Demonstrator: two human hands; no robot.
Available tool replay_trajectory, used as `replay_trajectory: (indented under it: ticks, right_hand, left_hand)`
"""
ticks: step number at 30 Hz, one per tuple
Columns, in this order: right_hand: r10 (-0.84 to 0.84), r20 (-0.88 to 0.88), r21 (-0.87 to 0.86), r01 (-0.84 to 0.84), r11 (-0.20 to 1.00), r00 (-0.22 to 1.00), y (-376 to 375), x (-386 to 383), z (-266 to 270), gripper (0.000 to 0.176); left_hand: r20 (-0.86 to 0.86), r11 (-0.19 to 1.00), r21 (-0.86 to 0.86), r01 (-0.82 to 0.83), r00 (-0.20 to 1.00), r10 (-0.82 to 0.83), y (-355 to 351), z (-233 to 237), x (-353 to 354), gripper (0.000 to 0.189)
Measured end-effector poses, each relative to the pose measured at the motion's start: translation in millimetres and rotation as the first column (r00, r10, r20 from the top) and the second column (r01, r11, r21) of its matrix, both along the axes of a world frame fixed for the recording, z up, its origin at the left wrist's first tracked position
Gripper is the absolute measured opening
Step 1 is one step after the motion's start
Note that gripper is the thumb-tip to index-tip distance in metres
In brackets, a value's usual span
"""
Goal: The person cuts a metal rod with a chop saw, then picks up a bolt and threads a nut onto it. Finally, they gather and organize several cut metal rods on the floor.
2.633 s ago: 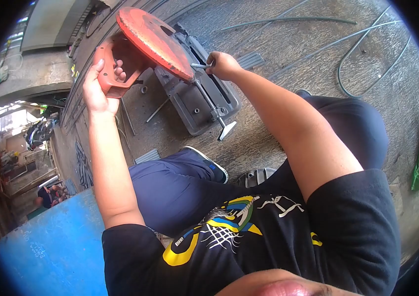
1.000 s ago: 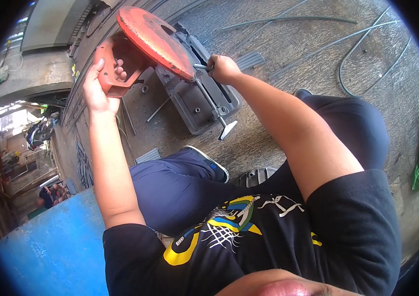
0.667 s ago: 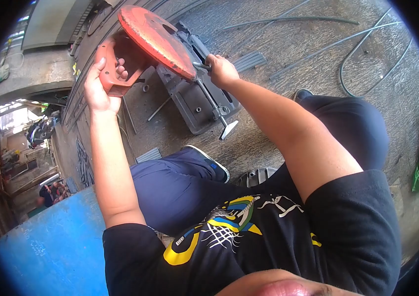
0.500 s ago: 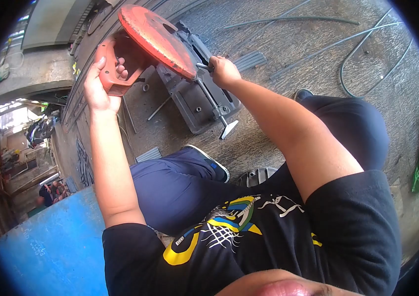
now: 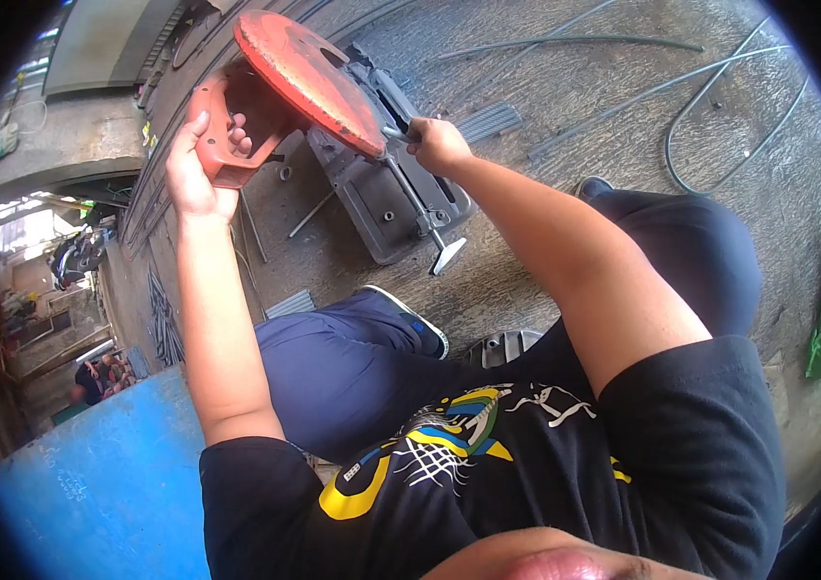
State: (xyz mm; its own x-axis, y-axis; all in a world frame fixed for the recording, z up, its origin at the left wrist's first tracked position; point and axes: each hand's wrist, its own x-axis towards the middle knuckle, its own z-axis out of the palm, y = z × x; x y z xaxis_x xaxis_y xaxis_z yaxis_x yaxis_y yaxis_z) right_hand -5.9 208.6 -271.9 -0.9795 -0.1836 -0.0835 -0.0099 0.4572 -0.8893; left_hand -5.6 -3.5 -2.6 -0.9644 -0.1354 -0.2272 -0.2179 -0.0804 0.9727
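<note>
Head view: left hand (image 5: 200,184) wrapped round red handle (image 5: 224,176); right hand (image 5: 441,145) clenched on short grey rod (image 5: 395,133) beside red guard (image 5: 309,82). Guard tilted over grey base (image 5: 362,217), on floor (image 5: 536,222). Risk, judged: slack left grip lets guard drop, pinching right fingers.

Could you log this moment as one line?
left hand: on red handle | right hand: gripping metal rod | red guard: over grey base | grey base: on floor

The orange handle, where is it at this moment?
In the head view, the orange handle is at the upper left, held by the left hand, just to the left of the round orange cover.
</note>
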Motion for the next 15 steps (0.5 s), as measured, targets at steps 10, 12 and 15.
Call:
replay_trajectory:
  ticks: [10, 12, 15]
  right_hand:
    - [0.011, 0.006, 0.054, -0.012, 0.998, 1.000, -5, -2, 18, 0.021]
    - [0.021, 0.035, 0.047, -0.023, 0.999, 0.999, -5, -2, 19, 0.021]
    - [0.025, 0.006, 0.057, -0.025, 0.998, 1.000, -5, -2, 12, 0.021]
  left_hand:
    - [-0.008, 1.000, -0.007, -0.002, 1.000, 0.001, -2, -1, 0, 0.045]
    - [-0.006, 1.000, -0.006, 0.000, 1.000, 0.000, -2, -1, -1, 0.045]
    - [-0.011, 1.000, -0.002, 0.013, 1.000, -0.013, -3, -1, -1, 0.046]
